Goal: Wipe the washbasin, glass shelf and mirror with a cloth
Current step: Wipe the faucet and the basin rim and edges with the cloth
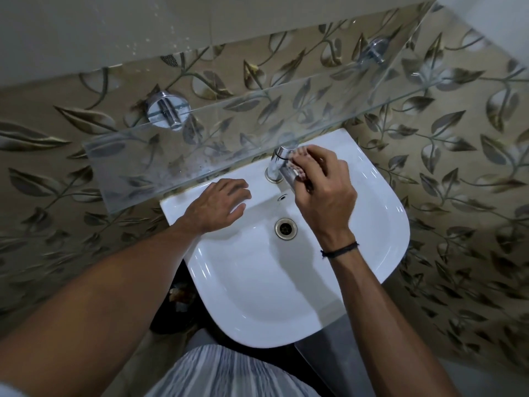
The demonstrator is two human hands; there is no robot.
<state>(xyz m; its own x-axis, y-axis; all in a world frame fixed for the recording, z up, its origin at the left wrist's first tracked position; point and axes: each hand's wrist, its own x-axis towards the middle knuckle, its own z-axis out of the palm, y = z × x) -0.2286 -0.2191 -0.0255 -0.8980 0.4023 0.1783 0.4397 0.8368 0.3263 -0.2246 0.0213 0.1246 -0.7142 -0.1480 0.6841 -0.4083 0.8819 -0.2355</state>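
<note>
Washbasin (257, 296), white and fixed to the wall, sits just below the person. The left hand (217, 204) rests relaxed on its back rim, holding nothing. The right hand (323, 190) clutches a small cloth (302, 153) pressed against the tap (279, 164). Hard rubbing there could open the tap and re-wet the bowl. Beyond, the smeared glass shelf (200, 144) overhangs, and a rising knuckle could strike it. The spotted mirror (114, 30) is farthest.

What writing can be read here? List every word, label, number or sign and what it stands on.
None. No word, brand, number or sign shows on the washbasin, the tap, the glass shelf or the leaf-patterned wall tiles.
The cloth in the right hand is too blurred to tell.
</note>
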